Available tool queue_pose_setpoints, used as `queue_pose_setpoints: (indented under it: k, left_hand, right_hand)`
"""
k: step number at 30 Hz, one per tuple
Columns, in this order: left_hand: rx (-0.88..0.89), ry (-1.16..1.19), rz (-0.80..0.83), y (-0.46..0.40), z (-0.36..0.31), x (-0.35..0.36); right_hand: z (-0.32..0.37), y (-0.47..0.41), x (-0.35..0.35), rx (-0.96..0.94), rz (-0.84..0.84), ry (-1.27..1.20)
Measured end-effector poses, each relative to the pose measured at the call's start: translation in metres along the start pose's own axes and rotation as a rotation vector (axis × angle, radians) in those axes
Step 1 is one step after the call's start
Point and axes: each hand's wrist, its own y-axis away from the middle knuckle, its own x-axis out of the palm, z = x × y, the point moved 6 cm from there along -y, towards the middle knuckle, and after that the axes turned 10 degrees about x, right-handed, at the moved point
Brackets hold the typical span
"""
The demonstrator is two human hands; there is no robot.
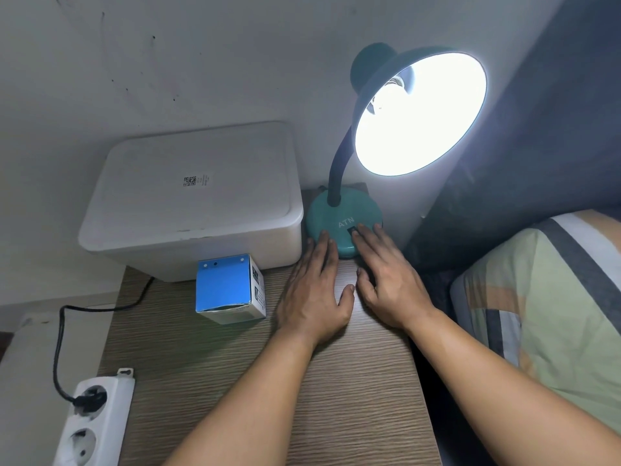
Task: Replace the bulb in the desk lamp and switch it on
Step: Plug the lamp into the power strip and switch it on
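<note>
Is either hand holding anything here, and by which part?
Nothing is held. The left hand lies flat against the lamp base; the right hand's straight fingers touch its switch.

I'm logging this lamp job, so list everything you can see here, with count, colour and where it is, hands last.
desk lamp: one, teal, back of the table by the wall, lit.
bulb: one, white, glowing inside the lamp shade.
bulb box: one, blue and white, on the table in front of the storage box.
storage box: one, white, lidded, left of the lamp.
power strip: one, white, lower left, with a black plug in it.
cable: one, black, running from the plug toward the storage box.
table: one, wood grain.
pillow: one, striped, at right.
left hand: flat, fingers on the lamp base.
right hand: fingers at the base switch.
</note>
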Motion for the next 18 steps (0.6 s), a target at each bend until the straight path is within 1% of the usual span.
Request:
queue_pose_setpoints:
  k: [7,18]
  left_hand:
    - [0.005,0.011,-0.022,0.0012,0.0004,-0.0037]
    - [-0.001,0.006,-0.016,0.0007,0.0003,-0.0016]
  right_hand:
    - [0.0045,-0.0030,-0.0027,-0.040,-0.016,0.075]
    - [0.0076,-0.0094,-0.0061,0.021,0.006,0.110]
